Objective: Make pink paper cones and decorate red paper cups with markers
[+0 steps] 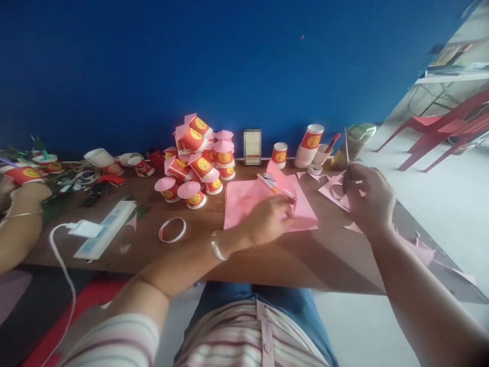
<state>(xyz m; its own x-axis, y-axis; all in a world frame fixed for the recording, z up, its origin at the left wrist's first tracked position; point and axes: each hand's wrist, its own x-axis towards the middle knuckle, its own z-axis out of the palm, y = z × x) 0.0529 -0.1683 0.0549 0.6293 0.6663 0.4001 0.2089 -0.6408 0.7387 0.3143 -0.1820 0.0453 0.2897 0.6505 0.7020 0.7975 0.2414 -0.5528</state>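
My left hand (272, 218) is over a stack of pink paper sheets (244, 201), its fingers curled together near the pens (269, 184) lying there. Whether it pinches a paper edge or a pen is unclear. A folded pink piece (281, 178) rises just beyond those fingers. Raised above the table's right side, my right hand (370, 196) is closed around scissors (347, 148), blades pointing up. Pink paper offcuts (332, 196) with curved cuts lie under and beside this hand.
Red paper cups with pink cone tops (202, 163) are piled left of the paper. More cups (314, 137), a tape roll (315, 169) and a pink ring (172, 230) stand or lie around. A power strip (110, 229) trails a white cable. Another person's arm (23, 219) reaches in at far left.
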